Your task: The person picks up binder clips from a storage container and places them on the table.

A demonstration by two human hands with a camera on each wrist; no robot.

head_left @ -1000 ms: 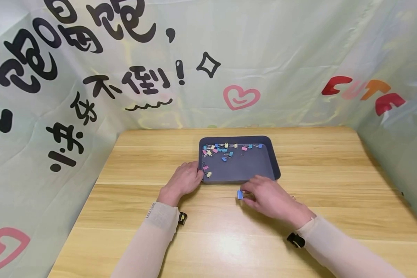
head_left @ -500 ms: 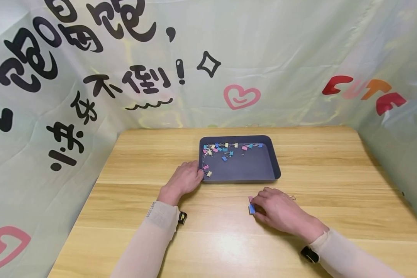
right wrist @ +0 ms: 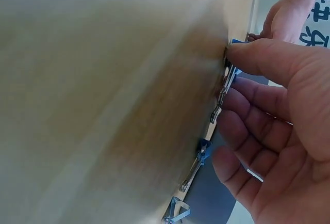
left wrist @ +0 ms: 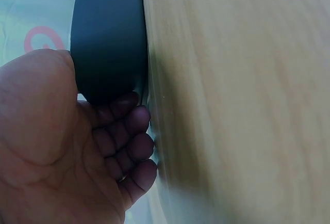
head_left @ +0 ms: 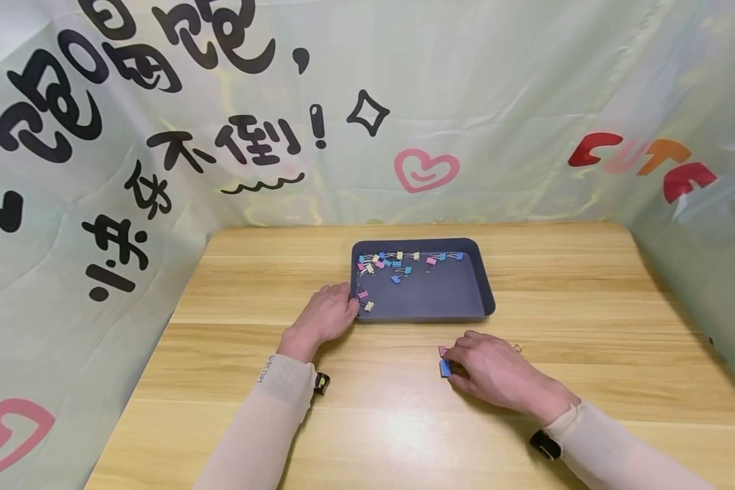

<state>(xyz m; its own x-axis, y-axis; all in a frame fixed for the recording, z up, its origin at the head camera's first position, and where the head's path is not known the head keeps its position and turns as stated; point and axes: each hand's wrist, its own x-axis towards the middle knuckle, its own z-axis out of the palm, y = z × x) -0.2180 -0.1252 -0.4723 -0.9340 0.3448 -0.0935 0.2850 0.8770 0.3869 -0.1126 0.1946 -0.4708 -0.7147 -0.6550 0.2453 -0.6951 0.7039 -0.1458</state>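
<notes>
My left hand [head_left: 321, 316] grips the left front corner of the dark tray [head_left: 429, 319]; in the left wrist view its fingers curl against the tray's outer wall [left wrist: 111, 33]. To the right, in front of the tray, my right hand [head_left: 496, 371] pinches a blue binder clip [head_left: 444, 368] low over the table, thumb and forefinger at it. A pink binder clip [head_left: 442, 350] shows just beyond the blue one, partly hidden by the fingers. In the right wrist view, another blue clip [right wrist: 204, 149] lies past the fingers, its silver handles pointing away.
Several pink, blue, teal and cream binder clips [head_left: 369, 307] lie in the tray, mostly along its back and left sides. A wire handle [head_left: 517, 348] pokes out behind my right hand. Printed fabric [head_left: 496, 102] hangs behind the wooden table [head_left: 251, 272] and at both sides.
My right hand has carried the blue binder clip from near the tray's front wall toward me and rightward, beside the pink clip. It has barely moved since half a second ago. My left hand stayed put.
</notes>
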